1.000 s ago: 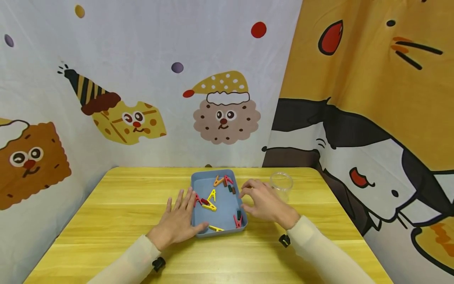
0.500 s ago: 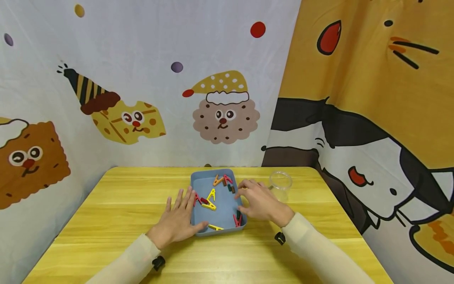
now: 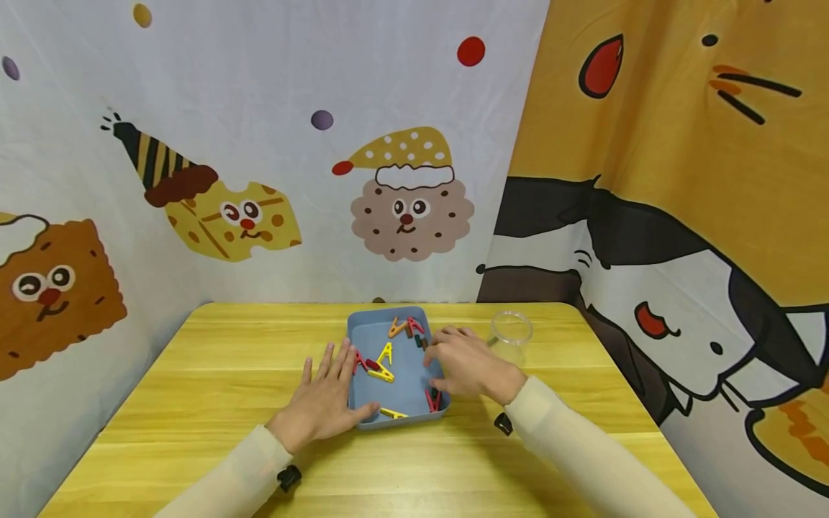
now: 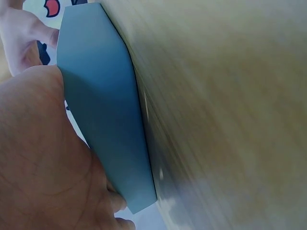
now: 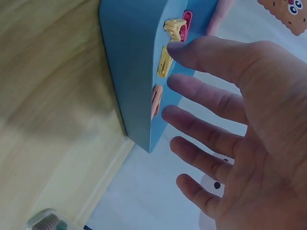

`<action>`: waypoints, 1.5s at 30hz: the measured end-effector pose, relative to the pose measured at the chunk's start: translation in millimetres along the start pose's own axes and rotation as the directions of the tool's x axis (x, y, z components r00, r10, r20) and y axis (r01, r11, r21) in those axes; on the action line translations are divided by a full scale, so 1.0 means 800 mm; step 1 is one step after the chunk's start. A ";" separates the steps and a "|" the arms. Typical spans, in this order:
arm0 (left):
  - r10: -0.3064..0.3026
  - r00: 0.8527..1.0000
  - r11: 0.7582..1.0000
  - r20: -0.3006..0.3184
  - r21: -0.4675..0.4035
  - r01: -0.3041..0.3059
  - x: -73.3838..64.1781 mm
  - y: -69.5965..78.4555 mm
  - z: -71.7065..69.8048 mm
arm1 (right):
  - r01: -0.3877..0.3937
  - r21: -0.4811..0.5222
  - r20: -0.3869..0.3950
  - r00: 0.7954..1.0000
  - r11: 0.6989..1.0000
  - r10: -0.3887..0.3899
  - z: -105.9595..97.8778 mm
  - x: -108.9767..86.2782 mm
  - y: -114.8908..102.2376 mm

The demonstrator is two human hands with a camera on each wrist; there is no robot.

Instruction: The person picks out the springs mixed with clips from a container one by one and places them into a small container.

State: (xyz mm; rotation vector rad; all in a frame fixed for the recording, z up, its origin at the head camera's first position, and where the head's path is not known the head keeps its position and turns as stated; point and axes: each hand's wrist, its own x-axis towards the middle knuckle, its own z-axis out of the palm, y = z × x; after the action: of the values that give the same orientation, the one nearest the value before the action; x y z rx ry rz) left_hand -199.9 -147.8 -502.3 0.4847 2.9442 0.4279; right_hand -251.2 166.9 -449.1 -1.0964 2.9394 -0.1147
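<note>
1. Compared with a second ago, we see the right hand (image 3: 469,363) shifted leftward, its fingertips now over the right part of the blue-grey tray (image 3: 403,394).
2. Behind everything we have a cartoon-printed backdrop (image 3: 259,86), and in front of it a wood-grained surface (image 3: 239,360) carrying the tray.
3. Of the hands, we find the left hand (image 3: 319,404) with fingers spread along the tray's left side, thumb at the near-left corner; the right has its fingers loosely bent, holding nothing.
4. Behind the right hand we notice a clear cup (image 3: 512,337).
5. Inside the tray we see yellow clips (image 3: 386,352), red clips (image 3: 432,401) and an orange clip (image 3: 396,329).
6. Smallest are the dark pieces (image 3: 417,341), some just beside the right hand's fingertips.
</note>
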 end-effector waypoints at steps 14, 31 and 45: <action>-0.007 1.000 1.000 0.007 -0.008 0.007 -0.001 0.001 -0.002 | 0.044 -0.134 0.101 0.994 0.990 -0.031 -0.001 0.016 -0.009; -0.019 1.000 1.000 0.017 0.001 0.019 -0.001 0.003 -0.002 | 0.069 -0.117 0.176 0.983 0.991 -0.048 0.007 0.029 -0.009; -0.013 1.000 1.000 0.007 0.001 0.013 -0.001 0.002 0.000 | 0.078 -0.173 0.256 0.966 0.982 -0.032 0.003 0.039 -0.015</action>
State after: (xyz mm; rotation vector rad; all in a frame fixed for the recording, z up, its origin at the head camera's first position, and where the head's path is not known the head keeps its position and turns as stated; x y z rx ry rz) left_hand -198.6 -146.9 -502.2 0.4656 2.9393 0.4230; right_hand -267.0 137.3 -450.3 -1.1188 2.7335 0.2785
